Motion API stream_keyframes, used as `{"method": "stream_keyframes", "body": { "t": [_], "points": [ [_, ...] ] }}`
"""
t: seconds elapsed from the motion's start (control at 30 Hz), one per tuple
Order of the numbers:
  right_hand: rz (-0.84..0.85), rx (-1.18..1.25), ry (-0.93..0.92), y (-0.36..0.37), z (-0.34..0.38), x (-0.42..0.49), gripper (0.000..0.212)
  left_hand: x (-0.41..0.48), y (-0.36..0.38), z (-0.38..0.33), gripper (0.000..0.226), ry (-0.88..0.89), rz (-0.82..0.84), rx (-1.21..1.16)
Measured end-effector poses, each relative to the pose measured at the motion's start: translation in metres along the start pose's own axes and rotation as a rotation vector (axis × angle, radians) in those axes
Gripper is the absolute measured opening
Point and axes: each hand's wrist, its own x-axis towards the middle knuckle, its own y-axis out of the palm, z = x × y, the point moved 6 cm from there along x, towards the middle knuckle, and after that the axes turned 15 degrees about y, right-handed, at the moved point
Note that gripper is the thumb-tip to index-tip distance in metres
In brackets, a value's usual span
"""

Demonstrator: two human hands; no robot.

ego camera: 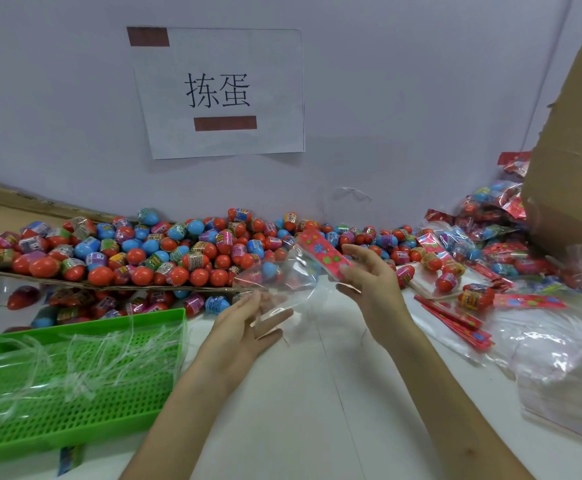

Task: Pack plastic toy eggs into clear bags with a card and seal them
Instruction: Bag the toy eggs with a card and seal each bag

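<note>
Two hands are seen above a white worktop (317, 393), with a clear bag (282, 271) held between them. Its lower edge is pinched between the thumb and fingers of the left hand (244, 323), while a red flowered card (320, 251) at the bag's top is pinched by the right hand (372, 282). Toy eggs (137, 251) are heaped along the wall behind. Filled bags (490, 216) are piled at right, and a green basket (126, 424) is set at left.
</note>
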Motion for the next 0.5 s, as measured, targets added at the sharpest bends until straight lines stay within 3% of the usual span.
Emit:
{"method": "stream_keyframes", "body": {
  "t": [0.1, 0.17, 0.27, 0.37, 0.43, 0.5],
  "points": [
    [0.202, -0.082, 0.085, 0.014, -0.01, -0.002, 0.064, 0.001, 0.001, -0.001, 0.02, -0.016, 0.024, -0.054],
    [0.2, -0.195, 0.085, 0.021, -0.017, -0.004, 0.059, 0.0, 0.004, 0.0, 0.019, -0.014, 0.045, -0.052],
    [0.028, -0.265, 0.021, 0.016, -0.018, -0.002, 0.031, 0.001, 0.004, 0.0, 0.022, 0.025, 0.007, -0.067],
    [-0.17, -0.155, -0.001, -0.008, -0.011, 0.004, 0.022, 0.003, -0.002, -0.006, 0.015, 0.084, -0.079, -0.096],
    [-0.293, -0.139, -0.024, -0.026, -0.005, 0.006, 0.036, 0.003, -0.005, -0.011, 0.016, 0.132, -0.111, -0.047],
    [-0.466, -0.29, -0.059, -0.04, 0.002, 0.005, 0.066, 0.002, -0.004, -0.012, 0.02, 0.162, -0.113, -0.006]
  ]
}}
